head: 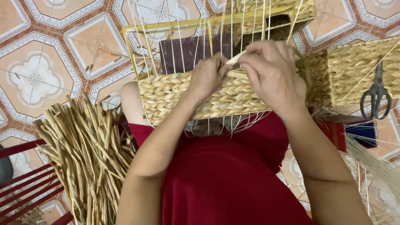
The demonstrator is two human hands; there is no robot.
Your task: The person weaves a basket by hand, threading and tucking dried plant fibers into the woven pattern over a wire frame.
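A half-woven basket (166, 98) of braided straw rests on my lap, built on a yellow wire frame (137, 46) with thin upright wires. My left hand (206, 77) presses on the top edge of the woven band, fingers curled around it. My right hand (271, 73) sits just to its right and pinches a pale straw strand (236, 57) at the upper row, between the wires. Both hands touch at the weaving edge.
A bundle of loose dried straw (85, 154) lies at my left. A finished woven basket (354, 71) stands at the right with black scissors (376, 93) on it. A red rack (25, 183) is at bottom left. The floor is patterned tile (41, 62).
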